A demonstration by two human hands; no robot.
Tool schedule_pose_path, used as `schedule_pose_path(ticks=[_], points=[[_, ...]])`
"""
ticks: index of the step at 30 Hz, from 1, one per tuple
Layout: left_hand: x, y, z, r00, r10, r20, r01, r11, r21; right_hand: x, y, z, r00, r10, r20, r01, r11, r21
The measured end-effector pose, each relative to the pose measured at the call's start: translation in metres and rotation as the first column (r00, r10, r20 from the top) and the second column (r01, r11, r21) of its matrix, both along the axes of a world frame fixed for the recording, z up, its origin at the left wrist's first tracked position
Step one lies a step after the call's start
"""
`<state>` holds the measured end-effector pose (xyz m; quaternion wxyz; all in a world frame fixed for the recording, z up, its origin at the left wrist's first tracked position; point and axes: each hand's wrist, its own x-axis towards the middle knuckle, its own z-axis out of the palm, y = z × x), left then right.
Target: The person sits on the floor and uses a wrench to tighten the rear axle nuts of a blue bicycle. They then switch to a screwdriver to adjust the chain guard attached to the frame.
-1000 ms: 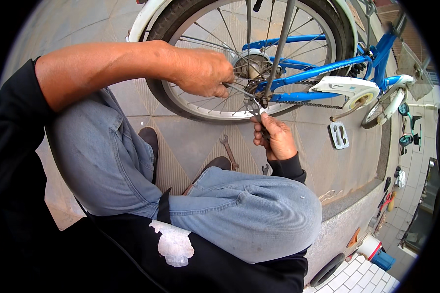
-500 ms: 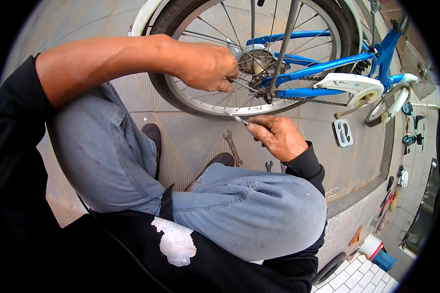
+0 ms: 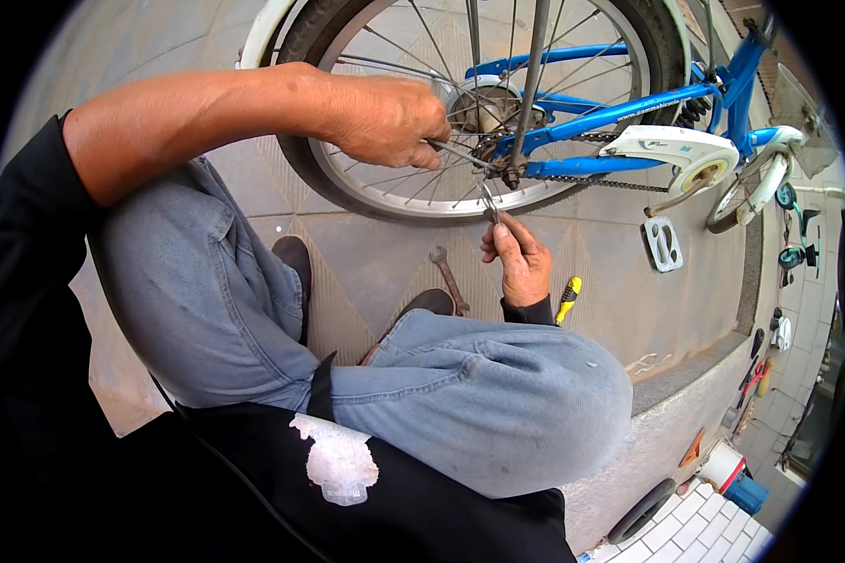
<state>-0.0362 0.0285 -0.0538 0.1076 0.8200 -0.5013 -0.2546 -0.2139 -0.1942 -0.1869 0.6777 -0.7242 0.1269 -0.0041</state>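
Observation:
A blue bicycle (image 3: 573,167) stands before me, its rear wheel (image 3: 413,208) closest. My left hand (image 3: 390,122) is closed round a thin grey metal rod (image 3: 465,156) that runs to the axle nut (image 3: 512,178). Which part or tool that rod is, I cannot tell. Below the axle, my right hand (image 3: 521,258) pinches a small metal wrench (image 3: 489,205) between thumb and fingers. The wrench's end points up at the axle, a short way from the nut. Chain (image 3: 620,181) and sprocket sit just beyond the axle, with the white chain guard (image 3: 671,145) to the right.
On the paving lie a rusty wrench (image 3: 450,280) between my feet and a yellow-and-black screwdriver (image 3: 569,300) by my right wrist. The bicycle's pedal (image 3: 663,244) juts out at right. Further right, a low ledge (image 3: 657,387) borders tiles with scattered tools and a white bucket (image 3: 720,466).
My right hand has moved up and turned, bringing the wrench nearer the axle nut. The yellow-and-black screwdriver has come into sight. My left hand keeps its grip on the rod.

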Motion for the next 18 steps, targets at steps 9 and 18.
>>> schedule_pose_path(ticks=[9, 18], points=[[-0.001, 0.000, -0.001, 1.000, -0.005, 0.017, 0.005, 1.000, 0.022, 0.009, 0.009, -0.030, 0.996, 0.050, 0.071, -0.064, 0.976, 0.207], [-0.001, 0.001, -0.003, 1.000, 0.006, 0.010, -0.006, 1.000, -0.001, 0.025, 0.023, -0.041, 0.993, -0.024, 0.119, -0.024, 0.922, 0.387]])
